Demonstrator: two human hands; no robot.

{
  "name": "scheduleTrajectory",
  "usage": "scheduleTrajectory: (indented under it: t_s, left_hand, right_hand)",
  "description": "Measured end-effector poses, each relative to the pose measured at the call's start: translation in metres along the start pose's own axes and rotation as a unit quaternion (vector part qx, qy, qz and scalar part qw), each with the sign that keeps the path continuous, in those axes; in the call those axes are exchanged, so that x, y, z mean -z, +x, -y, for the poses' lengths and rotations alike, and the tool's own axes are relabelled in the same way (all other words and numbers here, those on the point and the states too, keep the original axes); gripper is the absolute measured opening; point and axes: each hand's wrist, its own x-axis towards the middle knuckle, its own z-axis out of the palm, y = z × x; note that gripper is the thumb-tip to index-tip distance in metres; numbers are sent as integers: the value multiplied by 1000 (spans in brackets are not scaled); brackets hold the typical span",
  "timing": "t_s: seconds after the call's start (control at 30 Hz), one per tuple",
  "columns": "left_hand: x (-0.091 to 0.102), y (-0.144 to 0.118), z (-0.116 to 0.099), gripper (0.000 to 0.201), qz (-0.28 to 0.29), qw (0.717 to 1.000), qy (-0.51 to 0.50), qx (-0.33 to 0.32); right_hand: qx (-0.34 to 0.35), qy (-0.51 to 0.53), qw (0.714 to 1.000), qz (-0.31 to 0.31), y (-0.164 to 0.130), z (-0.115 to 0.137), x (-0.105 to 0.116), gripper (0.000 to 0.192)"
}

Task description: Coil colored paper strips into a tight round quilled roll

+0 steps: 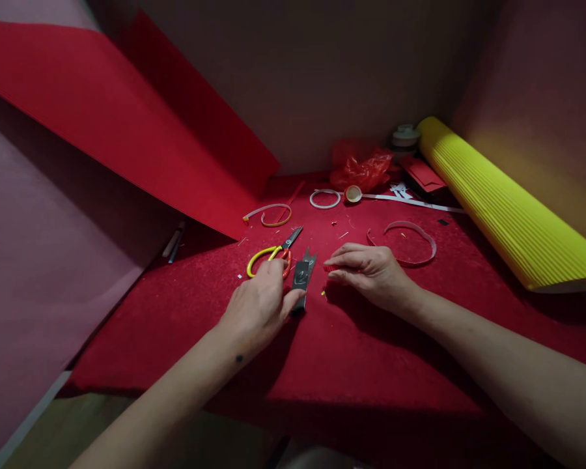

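My left hand (260,301) is closed around a folded black strip (300,279) that carries white pencil-like marks; the thumb presses its lower part. Another dark piece with a notched top end (310,260) shows just behind the strip. Scissors (286,245) with yellow and red handles lie beyond my left fingers, which partly cover the red handle. On the right, my right hand (368,272) pinches a small red ridged piece (329,267) between thumb and fingertips. A small gap separates it from the black strip.
A red cloth (371,365) covers the table. Large red sheets (127,124) lean at left; a yellow corrugated roll (512,208) lies at right. Behind are a white ring (325,199), a tape roll (352,194), a curled pink strip (434,247) and a red plastic bag (364,168).
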Motion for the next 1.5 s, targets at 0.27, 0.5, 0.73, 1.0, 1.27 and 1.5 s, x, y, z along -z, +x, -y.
scheduleTrajectory:
  t_s: [0.27,0.5,0.73,1.0,1.27,1.5]
  left_hand:
    - [-11,-2,-3,31,42,998,16,43]
    - [-13,5,7,23,34,996,-80,31]
    - [-10,9,12,14,97,993,-73,13]
    - [1,11,14,11,116,946,-286,98]
    - [58,68,66,13,-21,986,-109,122]
    - [29,99,98,18,-8,981,-120,149]
  right_hand:
    - [2,3,1000,0,1,-1,0,11]
    - [1,12,1000,-4,0,-3,-1,12]
    - [-5,18,1000,-6,0,-5,-1,11]
    - [-5,17,1000,-8,0,-6,-3,10]
    - [-12,23,1000,2,-1,-9,-5,12]
    - [-16,24,1000,3,-1,-10,-4,11]
